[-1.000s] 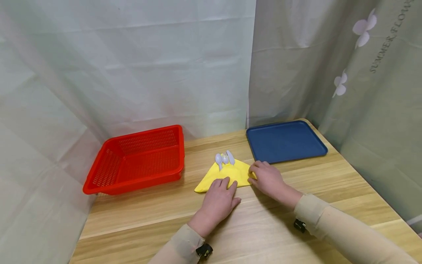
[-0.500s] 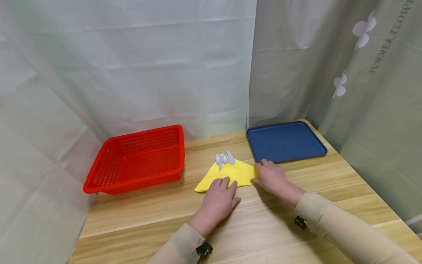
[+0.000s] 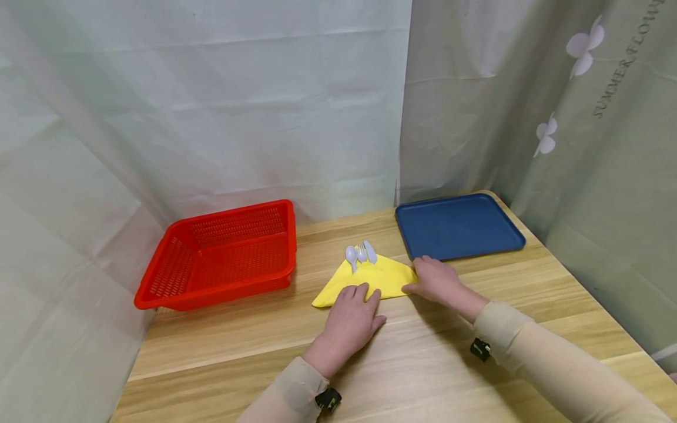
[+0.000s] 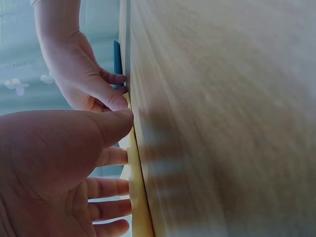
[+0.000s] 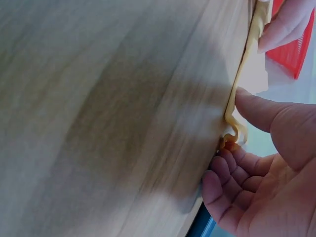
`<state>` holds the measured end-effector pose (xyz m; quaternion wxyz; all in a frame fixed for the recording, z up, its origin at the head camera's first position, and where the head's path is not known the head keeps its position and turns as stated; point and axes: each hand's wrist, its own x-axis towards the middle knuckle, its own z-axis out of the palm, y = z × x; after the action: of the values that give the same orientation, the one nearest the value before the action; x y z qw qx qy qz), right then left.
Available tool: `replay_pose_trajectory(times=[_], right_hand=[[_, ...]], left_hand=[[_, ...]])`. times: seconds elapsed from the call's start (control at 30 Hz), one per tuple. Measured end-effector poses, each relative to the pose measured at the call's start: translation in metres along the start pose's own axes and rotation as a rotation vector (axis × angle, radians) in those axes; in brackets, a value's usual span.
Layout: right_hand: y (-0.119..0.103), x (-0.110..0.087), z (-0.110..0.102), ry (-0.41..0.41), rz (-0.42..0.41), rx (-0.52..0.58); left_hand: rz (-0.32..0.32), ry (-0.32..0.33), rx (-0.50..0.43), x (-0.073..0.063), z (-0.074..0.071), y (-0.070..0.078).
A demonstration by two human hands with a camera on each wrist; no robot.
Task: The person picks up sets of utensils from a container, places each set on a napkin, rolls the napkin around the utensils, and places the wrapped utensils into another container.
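Note:
A yellow napkin [image 3: 388, 277], folded to roughly a triangle, lies on the wooden table. From its upper edge stick the tops of a pale spoon [image 3: 351, 256], a fork [image 3: 362, 253] and a knife [image 3: 370, 252]; their lower parts are hidden under the cloth. My left hand [image 3: 349, 323] rests with spread fingers on the napkin's near edge. At the right corner, my right hand [image 3: 439, 283] holds the napkin, thumb on the near side and curled fingers at the far side. The right wrist view shows the cloth edge [image 5: 236, 96] bunched between them.
A red perforated basket [image 3: 238, 252] stands to the left of the napkin. At the back right lies a blue tray [image 3: 460, 228], close beyond my right hand. Pale curtains [image 3: 254, 117] hang behind the table [image 3: 211, 364] and along its sides.
My right hand has shifted slightly right, and the napkin's right corner now reaches farther right, flatter than before. The left hand and the cutlery have stayed in place.

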<state>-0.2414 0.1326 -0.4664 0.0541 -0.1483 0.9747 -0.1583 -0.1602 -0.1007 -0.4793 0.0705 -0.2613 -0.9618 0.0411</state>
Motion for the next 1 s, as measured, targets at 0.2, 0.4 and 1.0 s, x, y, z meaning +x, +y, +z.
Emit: replay_pose_trajectory(times=[0.2,0.4,1.0], right_hand=[[0.002,0.002,-0.001,-0.049,0.007,0.008],[0.010,0.008,0.007,-0.071,-0.017,0.014],[0.003,0.000,-0.004,-0.140,0.076,0.311]], left_hand=[[0.000,-0.001,0.003,0.001,-0.001,0.000],[-0.003,-0.018,0.006,0.002,0.001,0.000],[-0.020,-0.046,0.005,0.003,0.002,0.000]])
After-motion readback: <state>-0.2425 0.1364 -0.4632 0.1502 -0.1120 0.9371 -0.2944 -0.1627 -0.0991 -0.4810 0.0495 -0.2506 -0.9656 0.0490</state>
